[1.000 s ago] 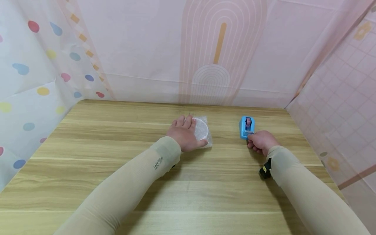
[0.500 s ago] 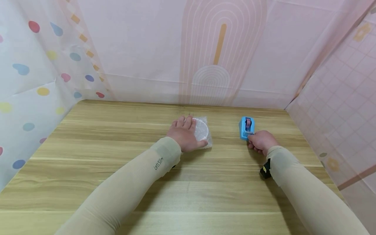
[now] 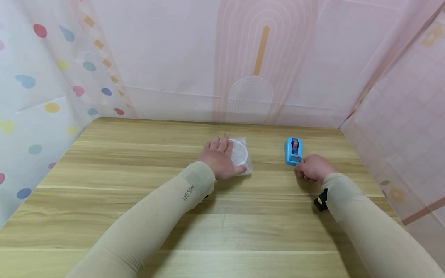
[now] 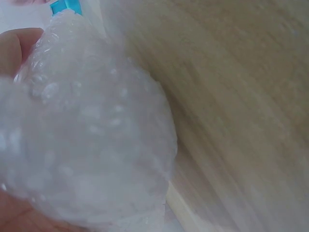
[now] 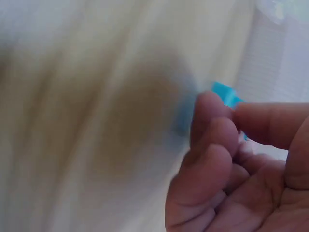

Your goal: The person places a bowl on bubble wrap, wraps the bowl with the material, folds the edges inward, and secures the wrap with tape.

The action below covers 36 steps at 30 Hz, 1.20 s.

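Note:
My left hand (image 3: 218,159) rests spread on a flat, round thing wrapped in bubble wrap (image 3: 239,152), its thumb along the near edge. Up close in the left wrist view, the bubble wrap (image 4: 101,125) covers the wrapped thing and hides what it is. To the right stands a light blue tape dispenser (image 3: 289,152) with a small pinkish roll of tape (image 3: 295,144). Right at its near, cutter end, my right hand (image 3: 314,168) has thumb and forefinger pinched together on the tape's end, which the fingers mostly hide. The other fingers (image 5: 203,174) are curled.
The wood-grain table (image 3: 156,227) runs back to a pink and white printed cloth (image 3: 167,58). A dotted cloth (image 3: 38,127) hangs on the left and a grid-patterned one (image 3: 410,112) on the right.
My right hand has drawn slightly to the right, away from the tape dispenser, which stays in place. My left hand keeps still on the bubble-wrapped thing.

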Tool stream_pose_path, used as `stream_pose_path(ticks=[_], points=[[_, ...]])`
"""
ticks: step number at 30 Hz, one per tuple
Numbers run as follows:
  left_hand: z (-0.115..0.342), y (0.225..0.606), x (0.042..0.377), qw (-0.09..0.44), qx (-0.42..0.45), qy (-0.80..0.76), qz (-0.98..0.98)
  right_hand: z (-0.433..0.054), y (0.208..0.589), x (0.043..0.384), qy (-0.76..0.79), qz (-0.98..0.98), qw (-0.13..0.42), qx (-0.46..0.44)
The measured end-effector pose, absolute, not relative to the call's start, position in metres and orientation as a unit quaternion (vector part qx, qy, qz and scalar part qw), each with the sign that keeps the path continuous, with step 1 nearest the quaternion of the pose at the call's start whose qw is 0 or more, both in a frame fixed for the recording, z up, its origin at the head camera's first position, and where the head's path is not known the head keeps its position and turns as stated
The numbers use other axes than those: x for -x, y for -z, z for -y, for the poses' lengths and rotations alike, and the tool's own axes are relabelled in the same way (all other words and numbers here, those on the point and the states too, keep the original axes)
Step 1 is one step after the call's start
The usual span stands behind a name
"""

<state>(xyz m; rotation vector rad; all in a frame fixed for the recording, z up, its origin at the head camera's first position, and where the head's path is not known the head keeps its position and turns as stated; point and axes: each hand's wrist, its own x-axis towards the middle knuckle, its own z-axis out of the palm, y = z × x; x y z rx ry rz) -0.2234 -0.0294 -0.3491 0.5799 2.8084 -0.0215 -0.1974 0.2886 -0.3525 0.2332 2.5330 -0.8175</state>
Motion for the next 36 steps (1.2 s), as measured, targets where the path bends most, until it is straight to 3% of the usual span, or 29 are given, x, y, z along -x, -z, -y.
stream_pose_path(ticks=[36], points=[[0.028, 0.349, 0.222, 0.139, -0.196, 0.011, -0.971, -0.223, 0.301, 0.182, 0.147, -0.971, 0.13, 0.136]])
